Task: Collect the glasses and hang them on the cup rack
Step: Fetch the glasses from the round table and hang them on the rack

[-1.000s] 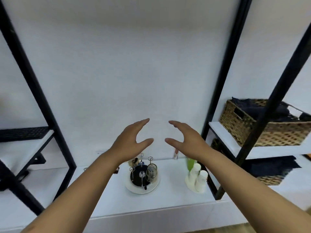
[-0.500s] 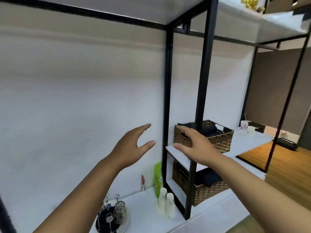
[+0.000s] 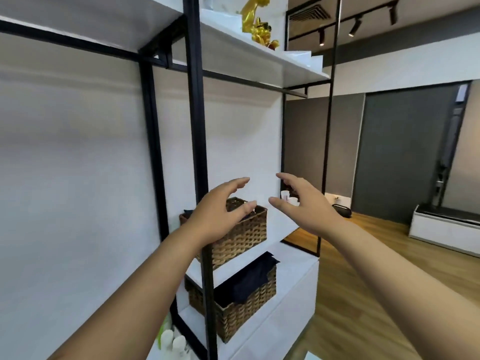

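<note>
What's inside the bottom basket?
Dark folded cloth fills the bottom basket and sticks up over its rim. Anything under the cloth is covered, so I cannot tell what else is in there.

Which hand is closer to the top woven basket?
Left. The left hand overlaps the upper brown woven wicker basket in view, seemingly just in front; the right hand hangs off to its right.
</note>
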